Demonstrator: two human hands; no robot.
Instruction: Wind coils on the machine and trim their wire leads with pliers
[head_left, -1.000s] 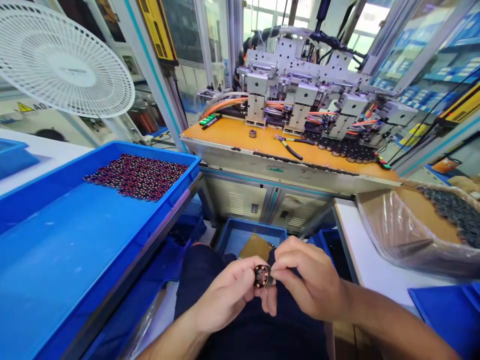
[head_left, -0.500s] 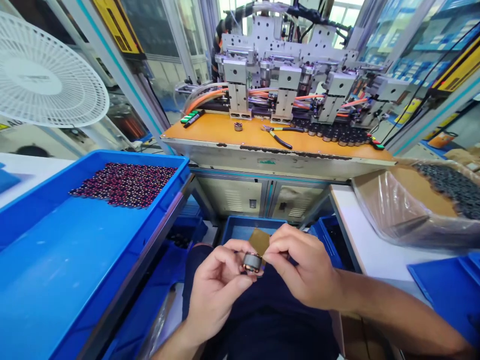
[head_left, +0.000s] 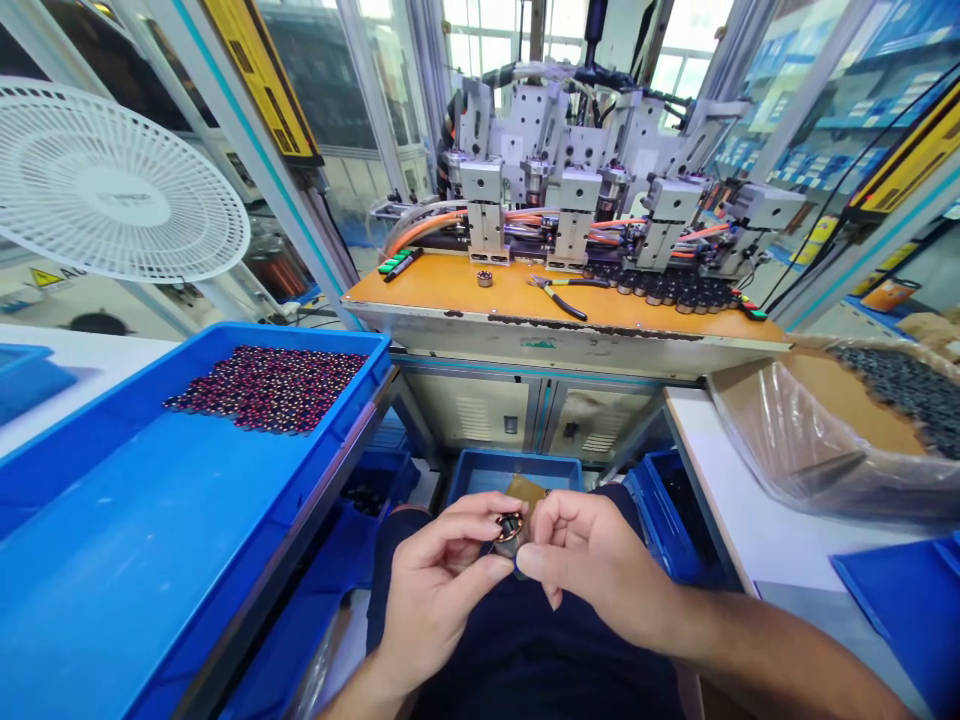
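A small round motor stator (head_left: 509,541), with a grey metal ring and copper windings, is held over my lap. My left hand (head_left: 441,580) grips it from the left between thumb and fingertips, and its open, toothed end faces up and towards me. Close against the stator's right side, my right hand (head_left: 604,560) is closed, with its fingers curled and the thumb tip at the ring's lower edge. Whatever lies in the right fingertips is too small or hidden to make out.
A blue tray (head_left: 97,575) with many stators (head_left: 270,388) stands at left. Ahead, an orange bench (head_left: 420,290) carries a single stator (head_left: 485,279), pliers (head_left: 559,297), a row of dark parts and a clamping machine (head_left: 574,195). At right is a plastic-lined carton (head_left: 810,430).
The stator has been turned so its open end tips upward. My right hand has moved lower and its thumb has come against the stator. The view has shifted slightly upward.
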